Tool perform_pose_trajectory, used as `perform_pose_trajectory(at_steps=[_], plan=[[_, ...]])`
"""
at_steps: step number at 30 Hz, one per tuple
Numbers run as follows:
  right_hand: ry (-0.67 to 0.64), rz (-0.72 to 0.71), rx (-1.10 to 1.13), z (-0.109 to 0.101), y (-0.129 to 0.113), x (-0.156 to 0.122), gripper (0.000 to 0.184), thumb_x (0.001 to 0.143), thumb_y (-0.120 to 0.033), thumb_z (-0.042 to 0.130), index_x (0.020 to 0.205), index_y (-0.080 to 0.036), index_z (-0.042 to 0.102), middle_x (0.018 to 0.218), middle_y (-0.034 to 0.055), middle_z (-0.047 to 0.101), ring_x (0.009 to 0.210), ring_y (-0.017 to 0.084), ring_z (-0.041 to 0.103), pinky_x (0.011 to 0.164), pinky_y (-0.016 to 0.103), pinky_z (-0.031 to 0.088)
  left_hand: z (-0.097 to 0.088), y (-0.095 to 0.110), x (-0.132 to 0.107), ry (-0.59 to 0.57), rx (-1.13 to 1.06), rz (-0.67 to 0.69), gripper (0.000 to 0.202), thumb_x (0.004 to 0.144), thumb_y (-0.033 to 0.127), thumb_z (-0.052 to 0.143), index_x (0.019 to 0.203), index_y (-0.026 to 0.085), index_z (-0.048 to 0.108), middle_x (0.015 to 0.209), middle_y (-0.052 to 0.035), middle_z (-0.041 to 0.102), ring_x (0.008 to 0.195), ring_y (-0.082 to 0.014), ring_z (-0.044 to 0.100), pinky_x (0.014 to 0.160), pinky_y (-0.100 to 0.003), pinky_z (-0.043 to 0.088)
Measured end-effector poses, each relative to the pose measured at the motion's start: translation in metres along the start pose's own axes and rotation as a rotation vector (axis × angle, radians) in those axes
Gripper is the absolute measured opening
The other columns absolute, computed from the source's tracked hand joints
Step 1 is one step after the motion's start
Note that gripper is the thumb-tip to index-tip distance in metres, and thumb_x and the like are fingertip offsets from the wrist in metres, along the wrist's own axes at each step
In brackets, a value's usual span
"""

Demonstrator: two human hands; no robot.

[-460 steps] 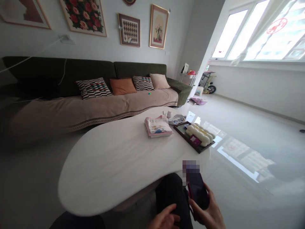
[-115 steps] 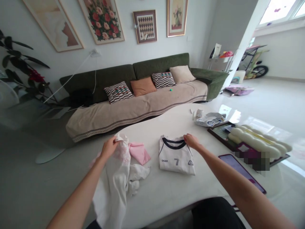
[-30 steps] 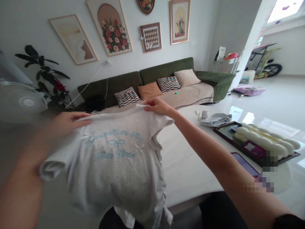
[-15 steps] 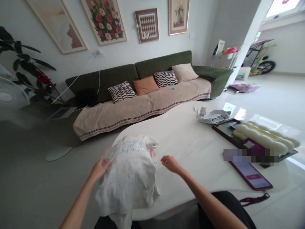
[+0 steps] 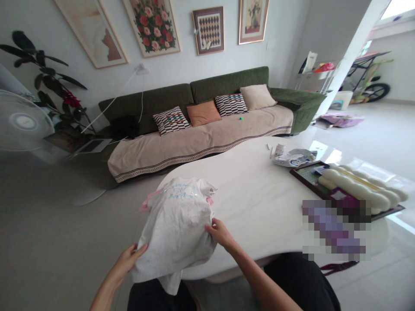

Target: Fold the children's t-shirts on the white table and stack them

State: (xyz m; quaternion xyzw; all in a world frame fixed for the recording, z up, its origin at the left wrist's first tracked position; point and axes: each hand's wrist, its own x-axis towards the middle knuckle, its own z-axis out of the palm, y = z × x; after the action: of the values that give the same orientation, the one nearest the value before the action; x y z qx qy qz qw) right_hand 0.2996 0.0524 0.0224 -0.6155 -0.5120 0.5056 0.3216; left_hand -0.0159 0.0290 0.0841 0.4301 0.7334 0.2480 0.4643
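Note:
A white T-shirt (image 5: 177,229) with blue lettering near its top lies over the near left edge of the white table (image 5: 249,185), its lower end hanging toward my lap. Pink fabric (image 5: 149,202) shows from under it at the upper left and by the right sleeve. My left hand (image 5: 131,257) pinches the shirt's left edge low down. On the opposite side, my right hand (image 5: 220,233) grips the right edge between thumb and fingers.
To the right stand a dark tray (image 5: 304,179) with a cream puffy item (image 5: 359,185), a crumpled plastic bag (image 5: 295,158) and a small white bottle (image 5: 279,150). A blurred-out object (image 5: 333,229) lies nearer me. Beyond the table is a green sofa (image 5: 227,82); a fan (image 5: 26,123) stands left.
My right hand has moved left from beside the shirt and taken its right edge. The left hand has slid down the left edge toward me. More pink fabric shows at the upper left.

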Motion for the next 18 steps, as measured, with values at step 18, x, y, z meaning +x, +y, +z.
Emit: perform_pose_trajectory(at_steps=[18], plan=[[-0.008, -0.078, 0.435, -0.084, 0.003, -0.041, 0.026, 0.062, -0.035, 0.063, 0.081, -0.016, 0.061, 0.062, -0.0011, 0.057, 0.055, 0.01, 0.05, 0.052, 0.022, 0.039, 0.003, -0.044, -0.037, 0.039, -0.475, -0.057, 0.047, 0.044, 0.051, 0.073, 0.088, 0.048, 0.058, 0.095, 0.0082, 0.066, 0.102, -0.0226, 0.057, 0.07, -0.031, 0.053]])
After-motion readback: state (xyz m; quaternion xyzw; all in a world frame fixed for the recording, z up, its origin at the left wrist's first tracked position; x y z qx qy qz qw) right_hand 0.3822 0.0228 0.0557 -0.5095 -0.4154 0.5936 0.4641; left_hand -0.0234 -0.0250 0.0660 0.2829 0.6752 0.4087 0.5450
